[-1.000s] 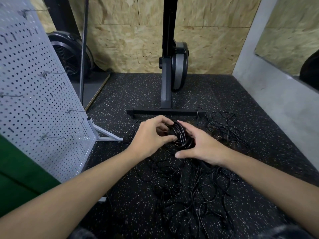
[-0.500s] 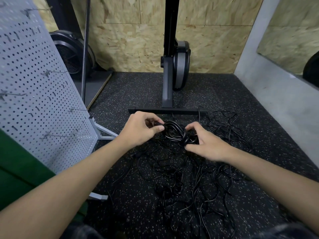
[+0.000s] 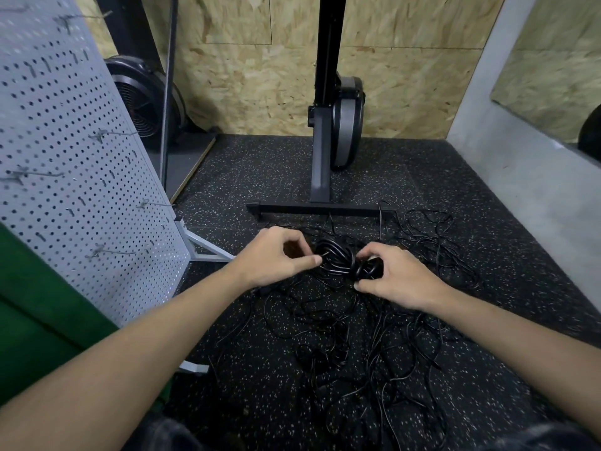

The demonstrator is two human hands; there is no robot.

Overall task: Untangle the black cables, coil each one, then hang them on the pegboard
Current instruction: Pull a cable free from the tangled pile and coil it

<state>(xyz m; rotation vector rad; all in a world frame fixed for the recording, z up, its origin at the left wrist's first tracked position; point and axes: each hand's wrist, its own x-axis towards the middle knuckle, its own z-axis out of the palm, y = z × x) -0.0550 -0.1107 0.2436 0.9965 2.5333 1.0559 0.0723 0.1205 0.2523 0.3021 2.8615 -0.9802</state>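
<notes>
Two bare forearms reach fwd, hands close together, low over the floor. The left hand (image 3: 276, 255) has its fingers curled, thumb & forefinger pinching at the left edge of a small coiled bundle (image 3: 335, 257) of black cable. The right hand (image 3: 400, 278) is curled round the bundle's right end, thumb underneath, a loop showing btwn its fingers. Neither hand is spread; both grip the same bundle.

The bundle sits right btwn the two hands. Its long axis runs roughly left-to-right, dipping a bit toward the right hand. Can't tell if it rests on the floor or is lifted clear, nor if it's fully wound.

Below & right of the hands, the rest of the black cables (image 3: 374, 346) lie in a loose tangle on the speckled rubber floor (image 3: 487, 229). Some strands seem to lead up toward the bundle, so it may not be free yet.

The pegboard (image 3: 81, 190), pale w/ metal hooks (image 3: 153, 205), stands off to the left, well apart from the bundle. The left hand is the nearer one. Hanging would prob. mean carrying the bundle up & leftward to a hook, and trailing strands could snag.

Beyond the hands stands a black machine stand (image 3: 320, 177) against a chipboard wall (image 3: 260, 92).
</notes>
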